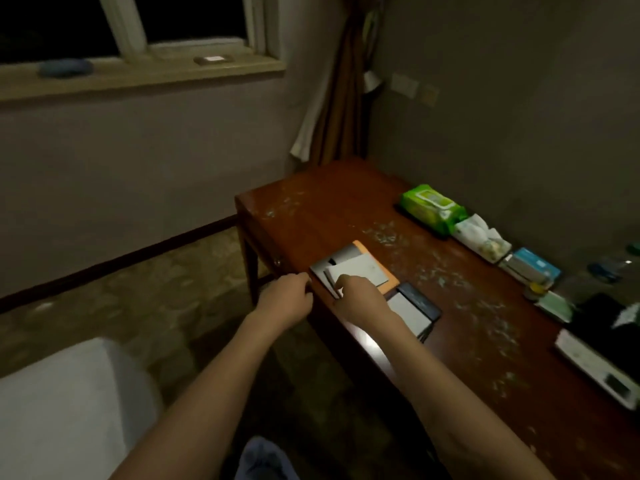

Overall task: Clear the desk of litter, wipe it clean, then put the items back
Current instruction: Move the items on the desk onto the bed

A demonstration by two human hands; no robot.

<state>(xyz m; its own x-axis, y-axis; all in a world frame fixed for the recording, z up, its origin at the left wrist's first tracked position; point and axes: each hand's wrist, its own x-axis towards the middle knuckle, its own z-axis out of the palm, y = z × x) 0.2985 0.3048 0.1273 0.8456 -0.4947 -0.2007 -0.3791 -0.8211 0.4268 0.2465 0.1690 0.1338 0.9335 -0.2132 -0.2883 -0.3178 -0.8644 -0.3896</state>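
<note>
nearest the camera, 2 bare forearms reach forward from the bottom edge toward the front left corner of the reddish-brown wooden desk (460, 327), with a white padded seat corner (65, 403) low on the left. at the desk's front edge the left hand (285, 299) has its fingers curled against the near left edge of a small stack of flat notebooks, grey and white over an orange cover (353, 268); whether it pinches the stack or only touches it cannot be told. the right hand (356, 297) lies on the same stack with fingers bent down onto the white top sheet, pressing rather than gripping as far as the blur shows. just right of that hand a second pile, a white card on a dark blue book (415, 310), sits at the desk edge. pale scraps of litter (384, 233) are scattered across the wood, from the middle out to the far left corner. along the wall side stand a row of things: a white flat device (595, 365) nearest, a blue and white box (533, 268), a white tissue pack (481, 239), then a green pack of wet wipes (431, 207). beyond the desk hangs a brown curtain (341, 98), and a dark window above a beige sill (138, 77) fills the upper left.
</note>
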